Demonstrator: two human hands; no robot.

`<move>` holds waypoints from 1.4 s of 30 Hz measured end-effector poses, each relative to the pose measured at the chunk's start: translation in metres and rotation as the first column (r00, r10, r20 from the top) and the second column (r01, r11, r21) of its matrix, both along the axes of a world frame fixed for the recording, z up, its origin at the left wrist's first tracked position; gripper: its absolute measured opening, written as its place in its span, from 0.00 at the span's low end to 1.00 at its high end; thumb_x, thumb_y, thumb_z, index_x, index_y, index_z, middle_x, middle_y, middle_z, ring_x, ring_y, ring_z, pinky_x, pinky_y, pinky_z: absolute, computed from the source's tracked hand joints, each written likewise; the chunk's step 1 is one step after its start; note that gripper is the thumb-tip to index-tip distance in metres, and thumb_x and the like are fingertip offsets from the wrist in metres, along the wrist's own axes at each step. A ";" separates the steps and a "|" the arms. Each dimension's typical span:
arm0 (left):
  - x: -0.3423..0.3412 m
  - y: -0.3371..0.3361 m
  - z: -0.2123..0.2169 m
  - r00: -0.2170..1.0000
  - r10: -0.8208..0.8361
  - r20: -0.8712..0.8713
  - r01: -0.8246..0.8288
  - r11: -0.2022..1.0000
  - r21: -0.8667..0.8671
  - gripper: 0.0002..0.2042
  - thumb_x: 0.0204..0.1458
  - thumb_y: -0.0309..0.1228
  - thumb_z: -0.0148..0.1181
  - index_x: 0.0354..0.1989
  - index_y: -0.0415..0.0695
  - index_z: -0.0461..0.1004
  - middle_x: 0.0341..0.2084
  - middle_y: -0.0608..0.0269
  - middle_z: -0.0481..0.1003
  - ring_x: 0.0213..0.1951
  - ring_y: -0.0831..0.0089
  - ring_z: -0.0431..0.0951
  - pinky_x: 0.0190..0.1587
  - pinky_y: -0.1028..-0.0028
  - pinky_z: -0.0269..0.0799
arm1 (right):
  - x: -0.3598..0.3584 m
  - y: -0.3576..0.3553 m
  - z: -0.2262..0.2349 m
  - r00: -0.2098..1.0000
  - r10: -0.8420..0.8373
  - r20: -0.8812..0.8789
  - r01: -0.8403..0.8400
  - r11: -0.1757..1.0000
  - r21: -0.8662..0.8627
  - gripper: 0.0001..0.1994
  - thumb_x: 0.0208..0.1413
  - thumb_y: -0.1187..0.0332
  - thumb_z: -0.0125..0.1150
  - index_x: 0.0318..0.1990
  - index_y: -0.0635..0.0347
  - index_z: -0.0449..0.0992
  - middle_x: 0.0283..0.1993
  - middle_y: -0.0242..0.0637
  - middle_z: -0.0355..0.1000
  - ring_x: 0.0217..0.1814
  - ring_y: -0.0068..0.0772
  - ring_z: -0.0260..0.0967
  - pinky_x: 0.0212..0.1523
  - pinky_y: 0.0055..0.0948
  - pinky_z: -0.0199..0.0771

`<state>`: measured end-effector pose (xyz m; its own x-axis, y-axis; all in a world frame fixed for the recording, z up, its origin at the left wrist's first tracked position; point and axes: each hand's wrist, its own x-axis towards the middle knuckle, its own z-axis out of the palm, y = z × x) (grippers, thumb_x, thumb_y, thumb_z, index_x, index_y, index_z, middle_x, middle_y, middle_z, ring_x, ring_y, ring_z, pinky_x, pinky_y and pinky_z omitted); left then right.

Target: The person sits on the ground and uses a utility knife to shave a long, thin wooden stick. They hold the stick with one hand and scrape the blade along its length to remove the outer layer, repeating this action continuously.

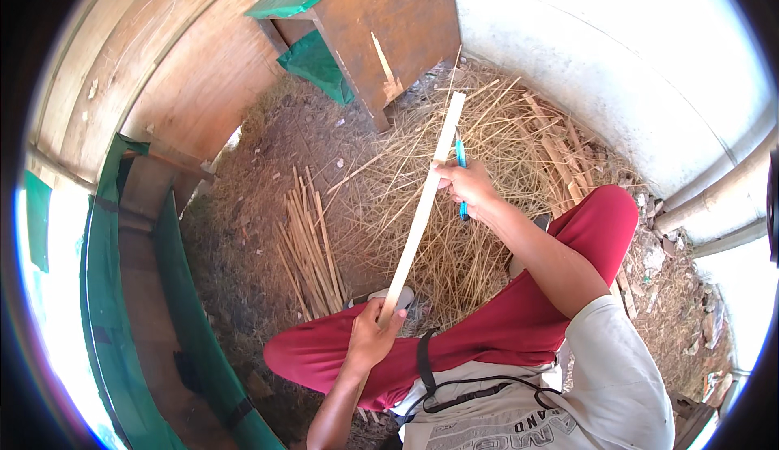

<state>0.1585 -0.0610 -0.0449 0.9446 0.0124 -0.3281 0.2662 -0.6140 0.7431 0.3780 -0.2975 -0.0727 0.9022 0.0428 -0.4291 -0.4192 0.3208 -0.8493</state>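
Note:
A long, flat, pale strip of wood or bamboo (pixel 423 202) slants up and away across my lap. Its near end is gripped in my left hand (pixel 373 338), fingers wrapped round it above my left knee. Farther up, my right hand (pixel 468 184) is closed around a blue-handled cutter knife (pixel 462 158), whose narrow blade points away from me beside the strip. The right thumb reaches across to the strip and touches it. How the other right fingers lie is partly hidden.
Thin shavings (pixel 454 263) pile up before me. A bundle of narrow sticks (pixel 310 247) lies to their left, longer slats (pixel 560 154) to the right. Beyond stands a brown wooden cabinet (pixel 398 24) with a green cover. A green-edged wooden bench (pixel 174 288) runs along the left; a white sheet wall (pixel 617 52) curves right.

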 end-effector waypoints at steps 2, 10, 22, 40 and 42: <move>0.000 -0.002 0.000 1.000 0.003 0.016 -0.003 1.000 -0.007 0.16 0.58 0.35 0.63 0.46 0.35 0.74 0.29 0.62 0.77 0.31 0.81 0.73 0.34 0.75 0.71 | 0.001 -0.001 -0.001 1.000 0.001 0.006 -0.001 1.000 0.004 0.10 0.56 0.67 0.67 0.34 0.68 0.78 0.28 0.42 0.75 0.16 0.16 0.52 0.17 0.23 0.49; 0.007 0.011 0.006 0.977 0.065 0.204 -0.093 0.987 0.130 0.11 0.63 0.31 0.55 0.47 0.37 0.75 0.26 0.56 0.80 0.24 0.74 0.77 0.26 0.72 0.71 | 0.002 -0.002 0.000 1.000 0.000 0.000 0.000 1.000 0.029 0.11 0.57 0.67 0.66 0.34 0.69 0.78 0.27 0.42 0.75 0.15 0.16 0.52 0.15 0.22 0.48; 0.034 0.083 0.053 0.816 0.109 0.567 -0.404 0.810 0.425 0.19 0.52 0.43 0.70 0.27 0.36 0.78 0.11 0.65 0.71 0.15 0.77 0.70 0.21 0.72 0.65 | 0.003 -0.001 0.004 1.000 -0.004 0.023 0.004 1.000 0.013 0.12 0.58 0.68 0.65 0.34 0.72 0.79 0.25 0.42 0.74 0.14 0.16 0.52 0.14 0.22 0.48; 0.024 -0.009 0.003 0.976 -0.120 0.182 0.041 0.921 0.387 0.19 0.64 0.45 0.51 0.39 0.37 0.72 0.25 0.37 0.76 0.30 0.39 0.78 0.32 0.49 0.72 | 0.005 -0.010 0.003 0.997 -0.025 0.078 0.024 1.000 0.014 0.15 0.57 0.64 0.67 0.36 0.73 0.78 0.28 0.45 0.75 0.16 0.17 0.58 0.16 0.21 0.55; 0.021 -0.010 -0.001 0.985 -0.064 0.161 0.012 0.953 0.302 0.20 0.65 0.45 0.48 0.40 0.36 0.73 0.26 0.37 0.76 0.31 0.38 0.78 0.33 0.49 0.72 | 0.003 -0.008 0.008 0.965 0.048 0.256 -0.018 0.993 -0.118 0.16 0.57 0.62 0.67 0.37 0.72 0.79 0.28 0.43 0.76 0.19 0.19 0.64 0.17 0.21 0.61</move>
<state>0.1800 -0.0707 -0.0455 0.9871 0.0487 -0.1523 0.1262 -0.8218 0.5556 0.3810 -0.3058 -0.0648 0.9819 0.0385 -0.1856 -0.1896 0.2053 -0.9602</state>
